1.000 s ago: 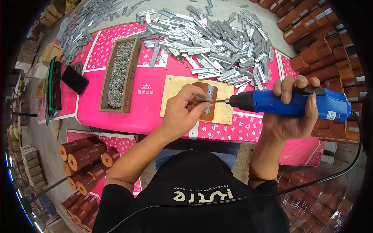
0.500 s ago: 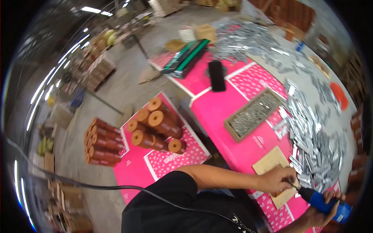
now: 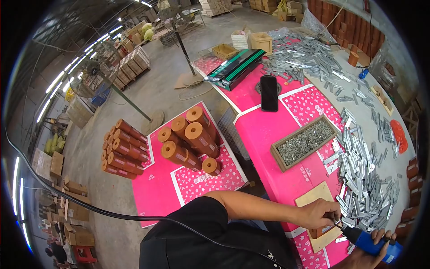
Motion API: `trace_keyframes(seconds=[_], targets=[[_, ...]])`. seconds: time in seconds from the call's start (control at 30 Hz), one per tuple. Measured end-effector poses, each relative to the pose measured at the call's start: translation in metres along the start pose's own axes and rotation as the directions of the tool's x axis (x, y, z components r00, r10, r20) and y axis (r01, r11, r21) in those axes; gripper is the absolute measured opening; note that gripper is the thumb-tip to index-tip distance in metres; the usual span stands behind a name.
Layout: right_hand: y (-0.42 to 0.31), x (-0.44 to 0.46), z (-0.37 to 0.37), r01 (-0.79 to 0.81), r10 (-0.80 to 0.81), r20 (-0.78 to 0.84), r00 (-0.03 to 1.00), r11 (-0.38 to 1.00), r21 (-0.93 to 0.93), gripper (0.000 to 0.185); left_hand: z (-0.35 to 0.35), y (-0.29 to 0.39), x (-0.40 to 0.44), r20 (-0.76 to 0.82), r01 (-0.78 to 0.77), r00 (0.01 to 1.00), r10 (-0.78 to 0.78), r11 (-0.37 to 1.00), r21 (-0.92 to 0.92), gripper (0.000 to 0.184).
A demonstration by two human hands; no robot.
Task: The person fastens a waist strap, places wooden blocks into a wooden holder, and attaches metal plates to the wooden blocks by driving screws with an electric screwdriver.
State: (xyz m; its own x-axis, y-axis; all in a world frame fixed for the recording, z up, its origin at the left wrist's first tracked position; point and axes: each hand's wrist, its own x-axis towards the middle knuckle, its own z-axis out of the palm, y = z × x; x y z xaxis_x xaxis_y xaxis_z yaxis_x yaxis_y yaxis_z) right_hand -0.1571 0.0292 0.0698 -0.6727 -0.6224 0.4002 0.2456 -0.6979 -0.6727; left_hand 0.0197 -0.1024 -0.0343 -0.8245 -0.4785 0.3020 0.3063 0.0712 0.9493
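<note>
Viewpoint swung left since the frame one second back, putting my right fingers [image 3: 380,234] at lower right, wrapped round the blue, black-nosed electric driver [image 3: 371,245]. Left fingers [image 3: 330,208] curled narrow by its slim metal bit [image 3: 338,225]; cannot tell whether they pinch anything. Reddish-brown wooden piece [image 3: 315,233] lies beneath them on the pale rectangular wooden board [image 3: 313,195], atop the pink-covered table [image 3: 251,130]. Risk, as I judge it: with my head turned aside, slight driver tilt could skid the bit into my left fingers; snagging the black flexible cable [image 3: 134,218] could jerk the tool.
</note>
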Motion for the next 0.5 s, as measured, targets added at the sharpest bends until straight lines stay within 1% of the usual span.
trace_keyframes(seconds=[0.1,0.2,0.3,0.4,0.43,0.5], targets=[[-0.002,0.0,0.004,-0.016,0.016,-0.011,1.0,1.0,0.01,0.021,0.001,0.005,0.003,0.048,0.125,0.991,-0.122,0.99,-0.062,0.019],[-0.003,0.001,0.009,-0.011,0.013,-0.092,0.996,1.0,0.022,0.021,0.006,-0.007,0.007,0.076,0.194,0.981,-0.181,0.952,-0.236,0.019],[-0.002,0.002,0.008,-0.001,-0.006,-0.155,0.988,0.999,-0.046,0.021,0.012,-0.014,0.009,0.06,0.047,0.997,-0.043,0.995,-0.083,0.02],[-0.004,0.006,0.002,0.012,-0.025,-0.185,0.982,0.997,-0.071,0.021,0.017,-0.011,0.01,0.066,-0.019,0.998,0.018,1.0,0.005,0.019],[-0.004,0.008,0.0,0.035,-0.048,-0.202,0.978,0.997,-0.067,0.021,0.018,-0.009,0.011,0.053,-0.009,0.999,0.009,1.0,0.004,0.017],[-0.004,0.01,-0.003,0.085,-0.097,-0.239,0.966,0.995,-0.059,0.021,0.019,0.0,0.014,0.042,0.154,0.988,-0.15,0.975,-0.162,0.016]])
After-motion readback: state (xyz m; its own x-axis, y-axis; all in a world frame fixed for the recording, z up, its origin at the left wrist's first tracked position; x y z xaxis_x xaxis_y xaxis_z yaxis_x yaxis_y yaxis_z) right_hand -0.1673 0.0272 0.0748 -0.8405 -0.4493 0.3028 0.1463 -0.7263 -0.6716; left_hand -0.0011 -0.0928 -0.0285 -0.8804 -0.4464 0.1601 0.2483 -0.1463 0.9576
